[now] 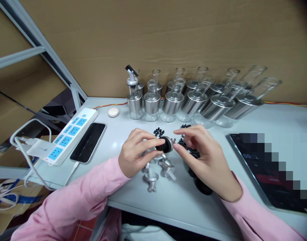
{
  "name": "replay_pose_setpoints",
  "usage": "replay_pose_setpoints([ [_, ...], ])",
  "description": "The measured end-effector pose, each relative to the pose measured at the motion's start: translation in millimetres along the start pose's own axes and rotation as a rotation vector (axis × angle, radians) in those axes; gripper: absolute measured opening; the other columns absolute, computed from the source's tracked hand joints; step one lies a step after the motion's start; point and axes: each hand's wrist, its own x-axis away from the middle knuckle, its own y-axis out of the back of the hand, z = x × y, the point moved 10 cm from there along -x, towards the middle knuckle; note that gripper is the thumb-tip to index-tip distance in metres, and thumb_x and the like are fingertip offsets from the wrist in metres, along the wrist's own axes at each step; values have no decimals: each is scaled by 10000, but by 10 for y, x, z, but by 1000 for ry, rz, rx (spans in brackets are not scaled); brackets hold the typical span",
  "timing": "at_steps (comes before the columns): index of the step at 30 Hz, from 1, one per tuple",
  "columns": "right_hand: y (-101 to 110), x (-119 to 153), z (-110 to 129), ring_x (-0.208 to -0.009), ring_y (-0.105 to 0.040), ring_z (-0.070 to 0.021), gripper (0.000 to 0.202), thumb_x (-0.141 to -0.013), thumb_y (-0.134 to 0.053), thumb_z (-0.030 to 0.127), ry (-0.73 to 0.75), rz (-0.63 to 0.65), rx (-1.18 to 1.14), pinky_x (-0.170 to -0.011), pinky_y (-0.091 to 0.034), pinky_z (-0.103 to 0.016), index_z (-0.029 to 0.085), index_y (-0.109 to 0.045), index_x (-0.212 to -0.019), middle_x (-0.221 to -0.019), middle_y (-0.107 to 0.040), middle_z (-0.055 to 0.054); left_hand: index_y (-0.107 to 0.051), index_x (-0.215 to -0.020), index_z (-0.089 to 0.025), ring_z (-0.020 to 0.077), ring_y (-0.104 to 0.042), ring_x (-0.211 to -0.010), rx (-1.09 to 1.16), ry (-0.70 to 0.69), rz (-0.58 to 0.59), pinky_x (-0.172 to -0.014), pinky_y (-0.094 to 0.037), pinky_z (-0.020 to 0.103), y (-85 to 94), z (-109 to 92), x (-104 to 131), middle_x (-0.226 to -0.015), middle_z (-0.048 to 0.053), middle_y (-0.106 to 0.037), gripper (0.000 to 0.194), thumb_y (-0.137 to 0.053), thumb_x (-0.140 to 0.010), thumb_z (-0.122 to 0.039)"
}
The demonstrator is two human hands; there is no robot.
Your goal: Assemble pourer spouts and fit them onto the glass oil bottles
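Observation:
My left hand (140, 150) is closed on a bottle pourer (170, 144), its black ribbed stopper between the fingers and its silvery collar facing right. Just right of it is my right hand (206, 155), thumb and index finger apart; the thumb tip is at the collar, and I cannot tell whether it touches. Below the hands lie several silvery pourer tops (151, 177). Small black caps (159, 132) are grouped behind my left hand. More black parts (185, 144) lie partly hidden behind and under my right hand.
Glass bottles with steel sleeves (152, 102) stand in two rows at the back; the leftmost front one carries a fitted pourer (132, 76). On the left are a power strip (70, 134), a phone (88, 142) and a white rounded object (113, 112). A tablet (259, 170) lies at right.

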Motion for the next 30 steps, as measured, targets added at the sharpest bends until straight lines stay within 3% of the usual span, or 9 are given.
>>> replay_pose_setpoints([
  [3,-102,24,-26,-595,-501,-113,189,-838,-548,255,-34,81,-32,-555,-426,-237,186,-583,-1010,-683,-523,6,-584,-1027,-157,156,-550,-770,-56,-22,30,-685,-466,314,-54,-17,31,-834,42,-610,231,-647,-816,-227],
  [7,-250,53,-32,-706,-596,-134,180,-819,-553,244,-72,220,-81,-642,-486,-249,180,-606,-979,-838,-652,-39,-552,-1042,-151,159,-550,-777,-57,-64,37,-686,-473,313,-101,-73,69,-844,42,-608,244,-627,-833,-249],
  [14,-302,55,-18,-677,-628,-135,191,-777,-555,206,-79,237,-173,-638,-522,-247,175,-586,-963,-811,-671,-31,-574,-1008,-184,152,-538,-807,-106,-96,85,-707,-482,296,-121,-140,41,-865,38,-555,141,-534,-889,-249],
  [20,-277,42,-21,-717,-638,-143,207,-765,-570,199,-82,206,-199,-688,-532,-262,178,-590,-970,-859,-676,-46,-483,-1161,-125,205,-550,-866,55,16,106,-721,-484,355,-122,-39,33,-961,107,-549,401,-498,-855,-383],
  [23,-276,37,-4,-733,-638,-137,211,-760,-575,173,-61,209,-222,-703,-529,-253,184,-586,-970,-876,-674,-38,-485,-1132,-126,194,-548,-787,95,83,146,-689,-441,353,-168,24,46,-874,80,-588,350,-462,-838,-316],
  [30,-324,64,27,-788,-650,-150,229,-754,-577,153,-38,270,-234,-744,-523,-257,180,-595,-981,-922,-684,-48,-508,-1069,-143,162,-552,-727,100,95,164,-669,-394,316,-194,11,45,-828,45,-616,286,-494,-804,-250],
])
